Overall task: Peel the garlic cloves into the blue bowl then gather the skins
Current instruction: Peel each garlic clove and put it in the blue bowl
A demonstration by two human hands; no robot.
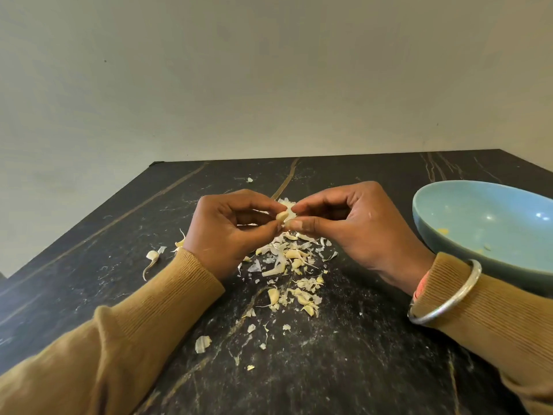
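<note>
One clove [282,217] between left hand [230,232] and right hand [353,226], perhaps half-peeled.

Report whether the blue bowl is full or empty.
Almost empty: the blue bowl shows a bare inside, only a few yellowish bits; its right side is cut off.

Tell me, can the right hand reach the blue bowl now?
Probably yes. The blue bowl stands just beside the right hand, nothing between them on the table. The hand is busy, though: with the left hand it pinches a garlic clove.
</note>
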